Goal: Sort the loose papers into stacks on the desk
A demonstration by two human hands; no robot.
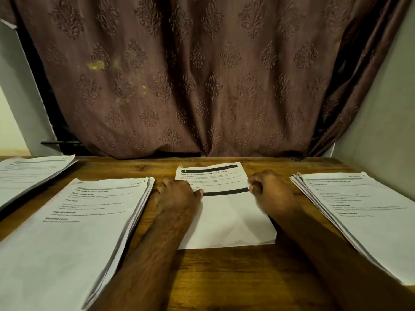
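Handling: two bare hands work a single printed sheet [226, 212] at the middle of a wooden desk [224, 277].
Left hand: the left hand [177, 196] rests on the sheet's left edge, fingers curled, thumb tip touching the paper beside a black printed bar.
Right hand: the right hand [269, 191] grips the sheet's right edge, fingers curled round the paper at the same bar.
Sheet: it lies flat, heading at the far end, blank lower half toward the person.
Near-left stack: a thick stack of printed pages [78, 225] lies just beside the left forearm, its edges fanned.
Far-left stack: another paper pile [29, 173] sits at the desk's left corner, angled, apart from the near-left one.
Right stack: a third pile of pages [359, 212] lies near the right forearm, running off toward the desk's right edge.
Backdrop: a brown patterned curtain [202, 75] hangs behind the desk, between pale walls.
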